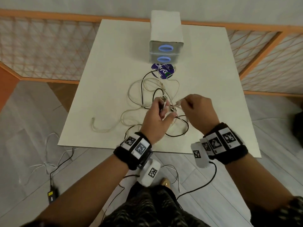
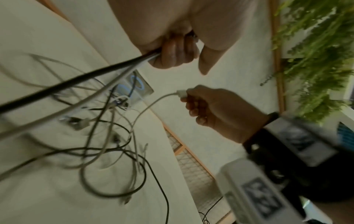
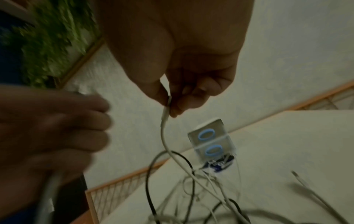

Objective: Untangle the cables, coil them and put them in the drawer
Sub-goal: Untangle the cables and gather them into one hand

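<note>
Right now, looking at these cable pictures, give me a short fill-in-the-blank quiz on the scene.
1. The right hand pinches the plug end of a ____ cable.
2. The left hand holds a white cable and a ____ one together in its grip.
3. The drawer unit has two drawers, both ____.
4. Each drawer handle is coloured ____.

Missing words: white; black; closed; blue

White table (image 1: pixel 101 66) on pale grey plank floor (image 1: pixel 29 115). Orange-framed lattice screen (image 1: pixel 41 46) behind it, against a white wall (image 1: pixel 82 4). Green foliage (image 2: pixel 314 50) to one side.
</note>
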